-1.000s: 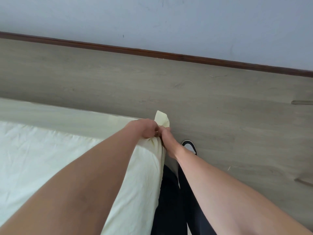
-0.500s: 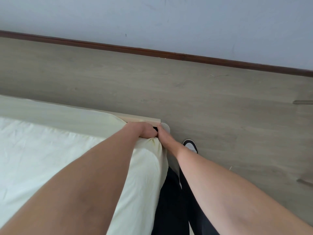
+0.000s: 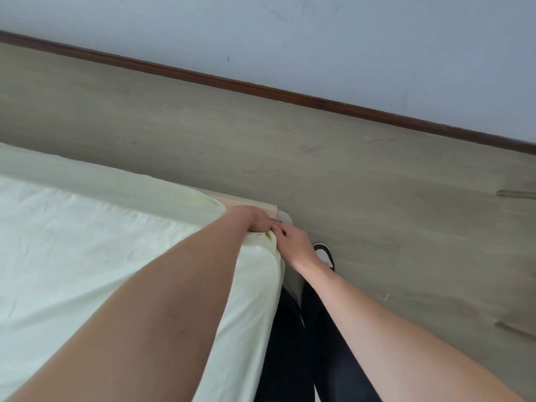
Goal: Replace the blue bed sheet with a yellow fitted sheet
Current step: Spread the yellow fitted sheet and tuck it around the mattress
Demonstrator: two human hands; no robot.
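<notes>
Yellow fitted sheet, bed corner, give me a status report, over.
Left hand shut on yellow fitted sheet at the corner. Right hand pinching the same bunch. Bed frame corner exposed beyond the fabric. Nothing in the way.

I see the bed point(image 3: 249, 203) at lower left, its pale wooden frame corner bare just past the sheet point(image 3: 87, 242). The pale yellow sheet lies stretched over the top, wrinkled and bunched at that corner. The bed stands on a grey wood-grain floor point(image 3: 377, 198).
</notes>
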